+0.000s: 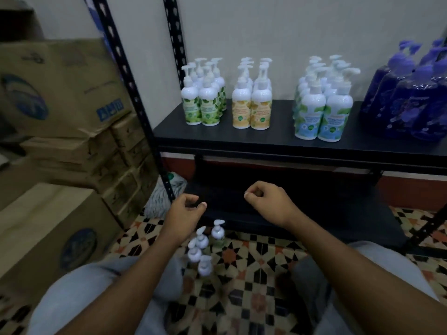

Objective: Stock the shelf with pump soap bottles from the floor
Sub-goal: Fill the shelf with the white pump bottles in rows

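Bottle labels (pixel 211 112), box prints (pixel 110 110) blurred; nothing legible.

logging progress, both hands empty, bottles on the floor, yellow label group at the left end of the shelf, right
No: the head view shows the green label group at the left end of the shelf, the yellow label group second. The left hand and right hand are empty; bottles stand on the floor.
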`<state>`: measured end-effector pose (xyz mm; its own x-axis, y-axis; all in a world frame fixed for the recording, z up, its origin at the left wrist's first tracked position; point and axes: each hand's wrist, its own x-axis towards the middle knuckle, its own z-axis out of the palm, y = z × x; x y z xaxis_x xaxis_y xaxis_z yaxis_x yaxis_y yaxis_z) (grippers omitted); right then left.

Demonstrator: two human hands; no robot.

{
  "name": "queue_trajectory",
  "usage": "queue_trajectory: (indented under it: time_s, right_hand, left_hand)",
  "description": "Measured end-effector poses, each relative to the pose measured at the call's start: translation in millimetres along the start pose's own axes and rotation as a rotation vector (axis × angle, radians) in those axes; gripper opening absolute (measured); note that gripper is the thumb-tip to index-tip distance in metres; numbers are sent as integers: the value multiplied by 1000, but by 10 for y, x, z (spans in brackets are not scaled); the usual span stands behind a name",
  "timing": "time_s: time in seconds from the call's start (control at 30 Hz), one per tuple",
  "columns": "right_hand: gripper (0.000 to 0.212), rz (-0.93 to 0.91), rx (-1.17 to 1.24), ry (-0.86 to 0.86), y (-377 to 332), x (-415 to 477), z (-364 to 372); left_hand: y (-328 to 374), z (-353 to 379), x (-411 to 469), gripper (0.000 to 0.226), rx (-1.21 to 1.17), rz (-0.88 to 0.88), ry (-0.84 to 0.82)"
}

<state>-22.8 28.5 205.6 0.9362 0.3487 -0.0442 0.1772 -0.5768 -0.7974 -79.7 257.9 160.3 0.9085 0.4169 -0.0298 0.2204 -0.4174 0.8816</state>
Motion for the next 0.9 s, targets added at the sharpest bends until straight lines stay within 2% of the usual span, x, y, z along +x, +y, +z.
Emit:
queue_trajectory:
  time_s: [0.13,0.3,0.47,0.53,0.6,0.67,0.8,0.9]
  right_hand:
    - [14,81,-61,-151,203,218,570]
    - [21,182,-134,-245,615,388,1283]
    - [15,303,-135,-434,1254,407,1956]
    - [14,384,-72,-455,1527,348,2198]
    - [22,404,-24,-489,1779,314,2449]
    - [37,386,11,-496,2032,319,2709]
    - [68,335,10,-462,2236,390,3083]
    - [82,320,25,-454,2447,507,3376]
  left_hand:
    - [-571,-114,-64,23,-20,-195,9]
    - [-1215,-82,-66,19,56,-389,0]
    - [-1761,120,13,17,131,-460,-130]
    - [-2048,234,110,29,160,-468,-166]
    - [-2236,332,236,35,157,-498,-210]
    - [-2346,418,401,28,106,-506,-241]
    - [-2906,652,712,39,77,-383,-254]
    - [-2795,746,858,41,148,-389,-282]
